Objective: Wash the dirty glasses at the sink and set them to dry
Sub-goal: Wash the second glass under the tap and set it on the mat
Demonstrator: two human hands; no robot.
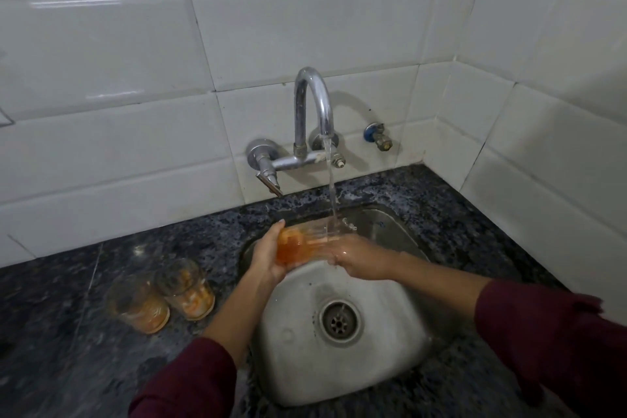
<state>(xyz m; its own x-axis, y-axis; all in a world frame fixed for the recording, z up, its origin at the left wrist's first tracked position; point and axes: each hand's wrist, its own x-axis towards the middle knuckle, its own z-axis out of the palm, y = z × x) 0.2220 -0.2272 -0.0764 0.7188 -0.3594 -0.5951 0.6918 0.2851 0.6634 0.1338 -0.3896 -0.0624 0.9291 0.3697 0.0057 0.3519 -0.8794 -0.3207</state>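
Glass [302, 244] lies sideways over the sink [339, 377], under the tap stream at twelve o'clock; left hand [268, 258] cups its base, right hand [359, 260] fingers wrapping the rim. Rotate it slowly, gripping firmly.

Left hand [268, 256] cups from the left; right hand [361, 260], wet, grips opposite; forearms converge.

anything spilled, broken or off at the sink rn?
Nothing broken or spilled. The glass lies on its side under the tap stream, held by the left hand and right hand, orange residue inside. Two glasses on the counter stand upright, also orange-stained. Only oddity: the tap's right-hand handle looks missing.
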